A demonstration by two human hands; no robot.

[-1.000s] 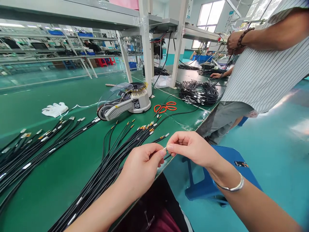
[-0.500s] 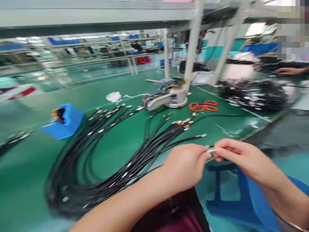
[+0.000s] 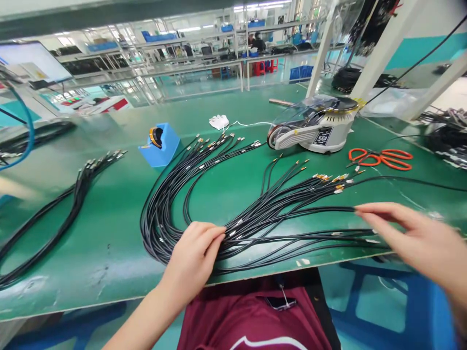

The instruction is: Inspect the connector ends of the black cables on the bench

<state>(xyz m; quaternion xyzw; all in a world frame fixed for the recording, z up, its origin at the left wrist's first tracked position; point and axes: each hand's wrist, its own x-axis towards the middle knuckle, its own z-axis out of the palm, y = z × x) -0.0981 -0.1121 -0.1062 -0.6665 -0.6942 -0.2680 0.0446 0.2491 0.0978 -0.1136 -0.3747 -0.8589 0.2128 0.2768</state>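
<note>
A curved bundle of thin black cables (image 3: 156,214) lies on the green mat, with small white labels along it and white and brass-coloured ends. My left hand (image 3: 195,250) rests over the bundle's near side, thumb and forefinger pinched on a black cable; how many strands it grips is hidden. Further right, my right hand (image 3: 408,236) is closed in a pinch at the end of a black cable (image 3: 328,210). Its fingertips cover that end. Several loose cables (image 3: 292,238) run beneath that hand, close to the mat's front edge.
Orange-handled scissors (image 3: 381,158) lie right of a white tape dispenser (image 3: 328,131). A blue tape holder (image 3: 160,146) stands behind the bundle, near a white glove (image 3: 219,121). Another cable bundle (image 3: 78,194) lies at left. White posts (image 3: 386,53) rise behind, and a blue stool (image 3: 419,301) stands below.
My hands, together at the right over a small metallic piece before, are now apart. The left has moved left onto the bundle; the right pinches a cable end. The view has swung left.
</note>
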